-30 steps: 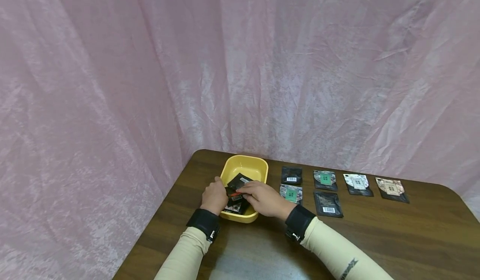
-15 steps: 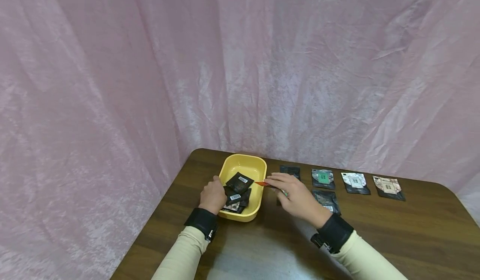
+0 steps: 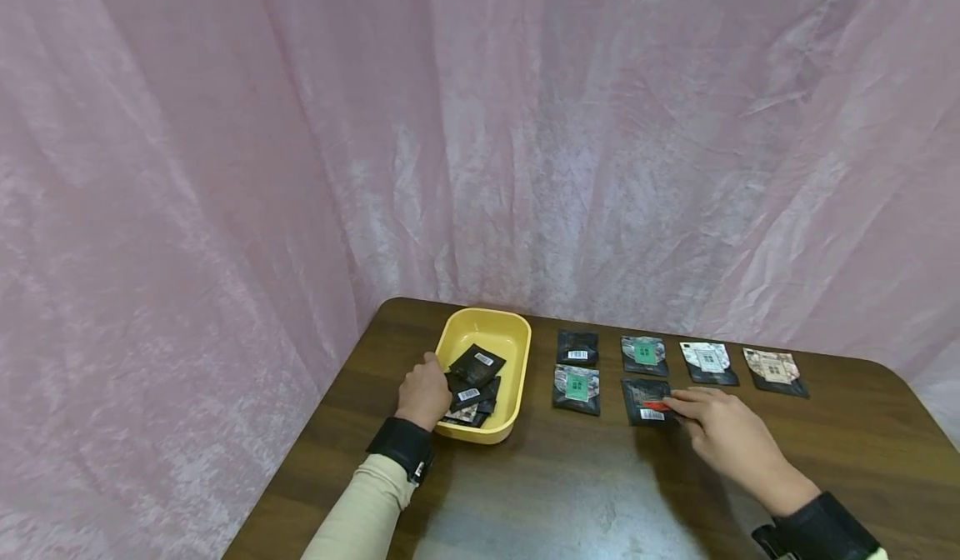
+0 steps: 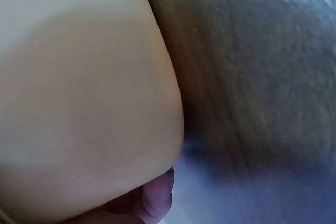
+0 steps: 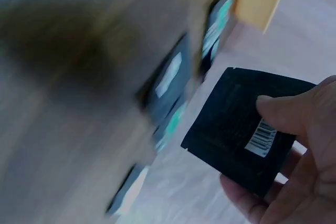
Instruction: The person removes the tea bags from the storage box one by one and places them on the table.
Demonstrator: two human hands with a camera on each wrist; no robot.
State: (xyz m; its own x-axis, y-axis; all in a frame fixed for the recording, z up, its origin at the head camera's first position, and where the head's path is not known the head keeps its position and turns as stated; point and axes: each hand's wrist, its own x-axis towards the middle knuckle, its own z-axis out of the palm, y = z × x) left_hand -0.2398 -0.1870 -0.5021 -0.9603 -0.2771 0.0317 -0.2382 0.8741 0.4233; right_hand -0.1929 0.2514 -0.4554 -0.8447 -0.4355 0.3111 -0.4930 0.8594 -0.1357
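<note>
My left hand (image 3: 423, 393) grips the left side of a yellow plastic tray (image 3: 491, 333), its fingertips partly hidden. In the left wrist view the tray's wall (image 4: 94, 108) fills much of the picture, with the fingers (image 4: 157, 196) at its lower edge. Several black sachets (image 3: 478, 366) lie overlapped inside the tray. Farther right, my right hand (image 3: 731, 439) pinches another flat black sachet (image 5: 231, 129) between thumb and fingers, barcode side showing in the right wrist view. Its red face (image 3: 655, 406) appears nearly edge-on in the head view, in front of a barcoded sachet (image 3: 637, 392) in the nearer row.
Sachets lie in two rows right of the tray: a barcoded black one (image 3: 577, 348), green-labelled ones (image 3: 644, 355) (image 3: 577, 388), a white-labelled one (image 3: 708, 363) and a beige-labelled one (image 3: 776, 372). The wooden table (image 3: 525, 493) ends at a pink curtain (image 3: 585, 168).
My right hand has lifted the red-faced sachet out of the tray and carried it right, past the green-labelled sachet. The left hand has stayed at the tray.
</note>
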